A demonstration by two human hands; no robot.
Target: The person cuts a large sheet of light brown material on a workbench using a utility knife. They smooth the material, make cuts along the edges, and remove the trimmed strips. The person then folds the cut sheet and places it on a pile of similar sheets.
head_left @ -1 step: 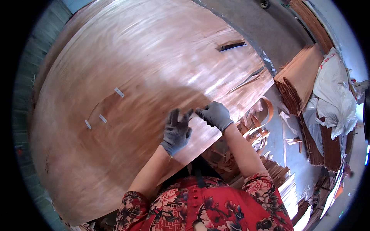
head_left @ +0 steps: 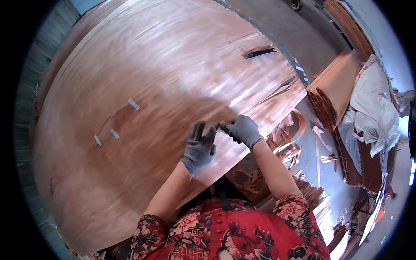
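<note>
A wide reddish-brown sheet of wood veneer (head_left: 143, 65) lies flat under both hands, its near edge running close to my body. My left hand (head_left: 199, 149), in a grey glove, rests over the sheet with its fingers stretched out and apart. Just right of it, my gloved right hand (head_left: 242, 130) is closed, thumb and forefinger pinched low over the surface; whatever sits in the pinch is too small to make out. The fingertips of the two hands nearly meet. Short white tape pieces (head_left: 134, 104) stick to the sheet on the left, around a curved split.
A dark narrow strip tool (head_left: 261, 53) lies near the sheet's far right edge, with a torn slit (head_left: 277, 89) below it. Veneer scraps (head_left: 284, 143) litter the floor at right. Beyond stand a veneer stack (head_left: 333, 89) and white plastic sheeting (head_left: 372, 104).
</note>
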